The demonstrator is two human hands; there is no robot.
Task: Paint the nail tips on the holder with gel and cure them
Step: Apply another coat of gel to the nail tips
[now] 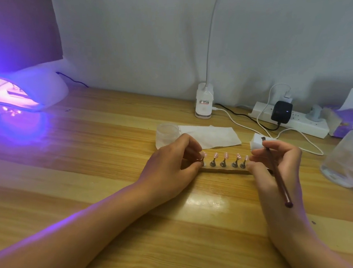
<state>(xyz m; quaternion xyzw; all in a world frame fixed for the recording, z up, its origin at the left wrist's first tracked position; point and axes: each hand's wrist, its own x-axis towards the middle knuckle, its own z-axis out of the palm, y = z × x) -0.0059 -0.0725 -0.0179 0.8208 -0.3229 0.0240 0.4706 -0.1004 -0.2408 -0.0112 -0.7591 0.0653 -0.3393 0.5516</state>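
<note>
Pink nail tips (225, 155) on pale strip holder (225, 170): we pinch its ends, left hand (169, 161) otherwise bare, right hand (275, 164) also gripping a maroon brush (277, 173), presumably to lift it.

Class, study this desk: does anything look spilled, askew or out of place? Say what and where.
A small dark spot marks the wooden table beside the right forearm, perhaps dripped gel. The curing lamp at far left glows purple while the holder with its nail tips sits outside it.

holder (225, 170) ends: under left hand (173, 161) and right hand (275, 164) | curing lamp (25, 90): cut by left edge | clamp label (204, 102): unreadable
</note>
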